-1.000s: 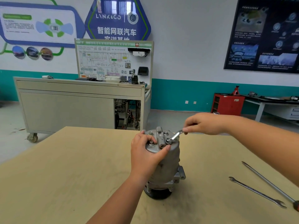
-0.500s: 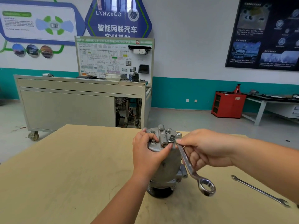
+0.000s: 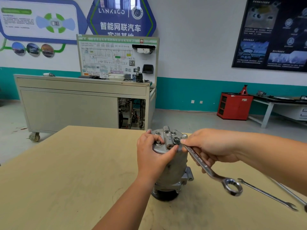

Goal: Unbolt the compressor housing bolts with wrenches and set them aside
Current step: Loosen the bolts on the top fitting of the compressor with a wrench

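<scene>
Looking down at the desk (image 3: 66, 171): its far edge runs just behind the work, and a wide stretch of wood lies to the left; the right edge is out of frame

Behind the far edge, across open floor, a rolling cabinet (image 3: 66, 105) stands well apart

compressor (image 3: 172, 168) stands upright on its pulley end, right of centre and near the far edge, bolt face up

left hand (image 3: 152, 156) grips the top of the housing from the near-left: fingers curled over the rim, thumb pressed on the near side by the port block

right hand (image 3: 207, 146) comes in from the right, fingers curled round the shank of a wrench (image 3: 207, 170), fingertips pinching just behind its far head

That head sits on the bolt at the near-right of the top face. The shank slopes down toward the camera and its ring end hangs free off the compressor's right side

On the desk to the right, a spare wrench (image 3: 267, 195) lies flat, its nearer head just beside the ring end in frame; height gap between them can't be judged. A long tool (image 3: 292, 195) lies beyond it, partly hidden by the right forearm

bolts (image 3: 173, 132): four more heads visible in the top face, all seated
</scene>
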